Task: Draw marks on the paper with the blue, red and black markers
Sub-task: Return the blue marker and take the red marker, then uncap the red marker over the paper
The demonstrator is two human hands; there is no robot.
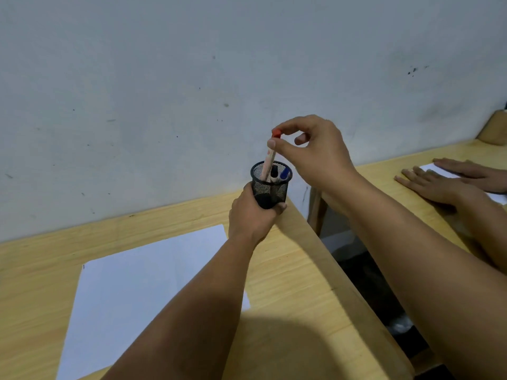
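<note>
Left hand (251, 215) wrapped around the lower part of a black mesh cup (271, 185), near the far right corner of the wooden desk (296, 283). Right hand (310, 152) above the cup, thumb and fingertips pinched on the red marker (270, 154) just under its red cap, lower end inside the cup, barrel tilted slightly. Black marker (274, 171) and blue marker (285, 174) standing in the cup beside it. White paper (142, 283) flat on the desk, nearer the person, partly under the left forearm. Another person's hands (450, 179) flat on a neighbouring desk at right.
</note>
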